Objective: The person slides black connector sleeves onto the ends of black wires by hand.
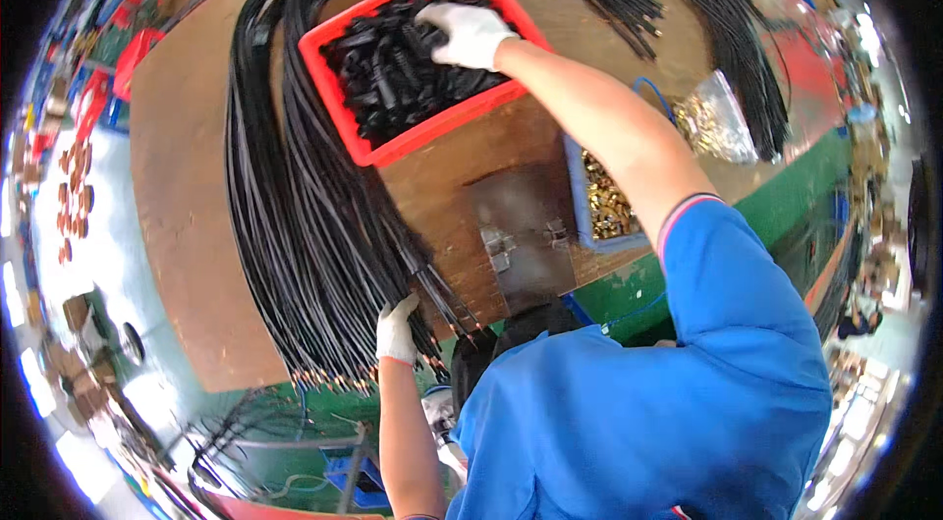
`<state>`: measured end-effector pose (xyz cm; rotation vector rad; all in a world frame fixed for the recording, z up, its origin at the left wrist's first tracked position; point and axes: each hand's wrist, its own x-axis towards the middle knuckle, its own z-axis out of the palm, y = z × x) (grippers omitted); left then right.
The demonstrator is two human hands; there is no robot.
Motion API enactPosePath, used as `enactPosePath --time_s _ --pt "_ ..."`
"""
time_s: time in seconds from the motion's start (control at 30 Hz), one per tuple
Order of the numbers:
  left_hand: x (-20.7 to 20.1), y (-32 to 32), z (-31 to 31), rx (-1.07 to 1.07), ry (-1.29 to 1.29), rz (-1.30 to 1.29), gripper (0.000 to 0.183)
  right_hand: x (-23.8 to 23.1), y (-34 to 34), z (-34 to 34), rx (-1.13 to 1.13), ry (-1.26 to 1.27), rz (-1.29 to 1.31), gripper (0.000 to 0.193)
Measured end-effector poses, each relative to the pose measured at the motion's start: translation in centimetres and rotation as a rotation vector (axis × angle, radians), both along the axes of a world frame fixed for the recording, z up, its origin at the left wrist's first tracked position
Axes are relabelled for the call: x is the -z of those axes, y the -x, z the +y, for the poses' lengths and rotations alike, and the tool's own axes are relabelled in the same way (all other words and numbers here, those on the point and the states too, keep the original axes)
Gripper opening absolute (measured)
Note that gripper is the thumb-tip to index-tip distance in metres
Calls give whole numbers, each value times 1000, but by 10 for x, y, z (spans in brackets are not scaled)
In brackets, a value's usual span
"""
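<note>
My left hand [396, 331], in a white glove, is closed on a black cable at the right side of a long bundle of black cables [285, 225]. Bare copper-coloured tips [334, 384] show along the bundle's near end. My right hand [470, 36], also gloved, reaches into a red plastic bin [432, 135] heaped with black tubular parts [388, 78]. Its thumb and fingers are curled around one of these parts, which the glove partly hides.
A blue-grey tray [578, 196] of small brass-coloured fittings stands right of centre, partly under my right forearm. Beyond it lies a clear bag [722, 122] of similar fittings. More black cables [727, 19] are on the far right. A dark metal plate [521, 225] sits at the table's near edge.
</note>
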<state>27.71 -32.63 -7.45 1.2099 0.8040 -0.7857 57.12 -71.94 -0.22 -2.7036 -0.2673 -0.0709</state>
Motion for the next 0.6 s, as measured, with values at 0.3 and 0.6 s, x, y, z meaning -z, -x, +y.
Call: enactPosePath --time_s 0.3,0.6 --pt "3 6 9 -48 89 17 15 -20 35 34 117 -1329 404 31" --pt "-5 -6 -2 -99 380 93 35 17 211 133 243 -1922 1000 28"
